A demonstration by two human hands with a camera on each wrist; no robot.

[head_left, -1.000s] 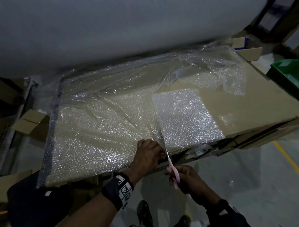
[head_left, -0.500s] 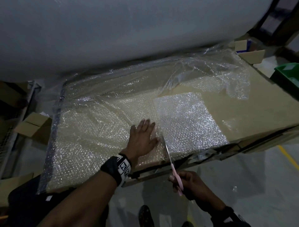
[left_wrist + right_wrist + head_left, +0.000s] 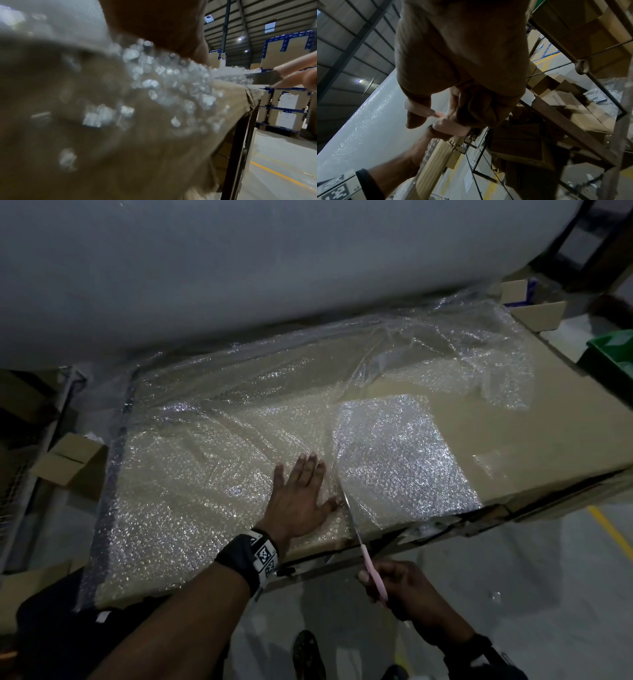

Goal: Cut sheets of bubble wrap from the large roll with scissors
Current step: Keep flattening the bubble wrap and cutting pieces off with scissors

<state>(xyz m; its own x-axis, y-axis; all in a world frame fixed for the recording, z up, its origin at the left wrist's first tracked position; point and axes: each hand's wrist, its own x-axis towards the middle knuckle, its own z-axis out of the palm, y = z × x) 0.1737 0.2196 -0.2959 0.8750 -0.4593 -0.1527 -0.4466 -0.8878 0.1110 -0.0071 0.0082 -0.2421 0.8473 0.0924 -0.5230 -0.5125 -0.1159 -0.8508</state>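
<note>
A huge grey-white roll of bubble wrap (image 3: 274, 268) fills the top of the head view. Its loose end, a clear sheet of bubble wrap (image 3: 191, 474), lies spread over a cardboard tabletop (image 3: 531, 440). My left hand (image 3: 301, 498) presses flat on that sheet with straight fingers, just left of the cut line. My right hand (image 3: 394, 583) grips the pink handles of the scissors (image 3: 363, 546) below the table's front edge, and the blades reach up into the sheet beside my left thumb. A cut square sheet (image 3: 400, 460) lies right of the blades. The blade (image 3: 264, 77) also shows in the left wrist view.
Open cardboard boxes sit at the left (image 3: 68, 460) and back right (image 3: 534, 309). A green bin (image 3: 613, 350) stands at the far right. Grey floor with a yellow line (image 3: 609, 525) lies below the table. Stacked cartons with blue edging (image 3: 288, 108) stand beyond.
My left hand left the table's front edge, went forward and flattened on the sheet. The scissors have advanced a little farther into the wrap along the cut line.
</note>
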